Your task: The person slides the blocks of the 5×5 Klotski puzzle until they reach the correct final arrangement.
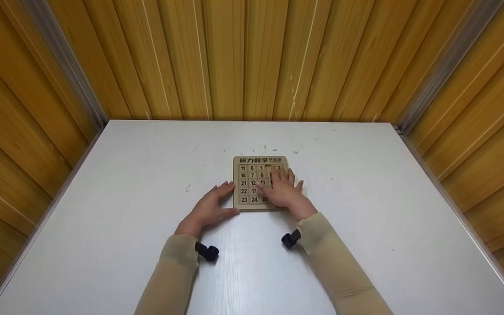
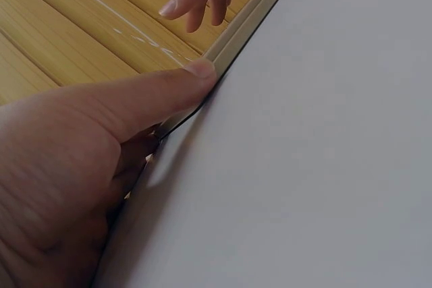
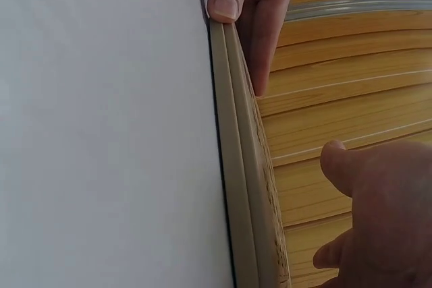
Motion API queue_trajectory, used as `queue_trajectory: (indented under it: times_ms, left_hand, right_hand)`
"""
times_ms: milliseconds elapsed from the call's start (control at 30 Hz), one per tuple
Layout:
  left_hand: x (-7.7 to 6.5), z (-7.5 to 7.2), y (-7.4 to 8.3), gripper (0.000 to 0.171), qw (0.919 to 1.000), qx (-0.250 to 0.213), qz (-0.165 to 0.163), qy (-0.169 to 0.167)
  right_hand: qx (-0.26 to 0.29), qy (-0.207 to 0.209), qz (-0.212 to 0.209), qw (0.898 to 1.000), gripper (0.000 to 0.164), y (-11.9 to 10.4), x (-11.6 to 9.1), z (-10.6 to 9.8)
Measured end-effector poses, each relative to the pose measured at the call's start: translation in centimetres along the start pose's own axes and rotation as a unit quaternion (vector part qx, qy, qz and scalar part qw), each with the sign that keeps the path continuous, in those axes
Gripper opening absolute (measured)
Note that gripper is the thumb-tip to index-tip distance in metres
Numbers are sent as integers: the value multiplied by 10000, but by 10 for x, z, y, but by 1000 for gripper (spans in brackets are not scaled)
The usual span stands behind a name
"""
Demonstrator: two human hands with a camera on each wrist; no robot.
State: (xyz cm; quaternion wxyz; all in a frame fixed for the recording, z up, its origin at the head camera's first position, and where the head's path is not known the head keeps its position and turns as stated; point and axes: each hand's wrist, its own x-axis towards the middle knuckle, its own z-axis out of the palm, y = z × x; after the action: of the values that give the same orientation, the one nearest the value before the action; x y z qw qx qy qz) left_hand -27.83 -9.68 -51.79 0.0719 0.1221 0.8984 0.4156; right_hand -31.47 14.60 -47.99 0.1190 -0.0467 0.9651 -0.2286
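Note:
A square wooden sliding number puzzle point(image 1: 236, 168) lies flat on the white table, its numbered tiles in rows under a printed heading. In the top row a gap shows between tiles 1 and 2. My left hand point(image 1: 210, 208) holds the puzzle's near left corner, the thumb on the front edge and the fingers along the left side. Over the right part of the tiles is my right hand point(image 1: 283, 191), its fingers extended and the index fingertip at the gap. Several tiles are hidden beneath it. From the right wrist view, the puzzle's layered side edge point(image 3: 236, 139) shows.
The white table point(image 1: 365, 210) spreads around the puzzle, with small dark marks behind it. Wood-patterned yellow panels point(image 1: 225, 57) stand at the back and both sides, joined by grey metal posts point(image 1: 66, 61). A small black device point(image 1: 207, 252) sits on each wrist.

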Motion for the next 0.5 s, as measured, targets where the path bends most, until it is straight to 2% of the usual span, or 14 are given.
queue_trajectory:
  times_ms: [333,500]
  left_hand:
    - [1,1,0,83,9999,-33,-163,25]
    - [1,1,-2,82,10000,23,-17,27]
  right_hand:
    - [-61,-50,-257,9996,89,0,1,2]
    - [-46,-20,-411,9991,89,-1,2,7]
